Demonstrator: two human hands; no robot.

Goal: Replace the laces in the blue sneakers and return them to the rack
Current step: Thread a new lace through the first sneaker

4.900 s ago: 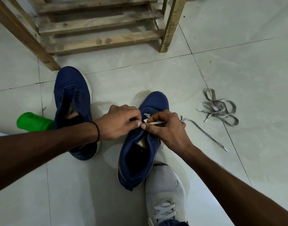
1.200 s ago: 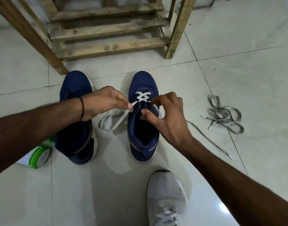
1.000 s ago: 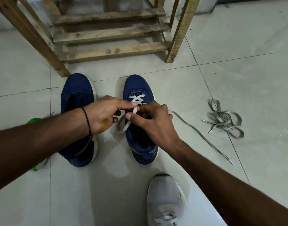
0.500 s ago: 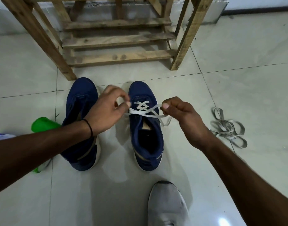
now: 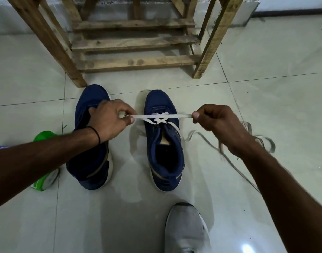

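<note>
Two blue sneakers stand toes-away on the tiled floor. The right sneaker (image 5: 164, 143) carries a white lace (image 5: 161, 117) crossed through its front eyelets. My left hand (image 5: 111, 121) pinches one end of that lace and my right hand (image 5: 216, 121) pinches the other, stretching it taut and level across the shoe. The left sneaker (image 5: 89, 161) has no lace visible and is partly hidden under my left forearm. The wooden rack (image 5: 134, 42) stands just beyond the toes.
Grey old laces (image 5: 262, 141) lie in a heap on the floor at the right, one strand trailing under my right arm. A green container (image 5: 45, 178) lies at the left. A grey shoe (image 5: 185, 229) on a foot is at the bottom.
Both hands have drawn apart sideways, pulling the white lace ends from a slack loop into a straight taut line. The view has tilted up a little toward the rack.
</note>
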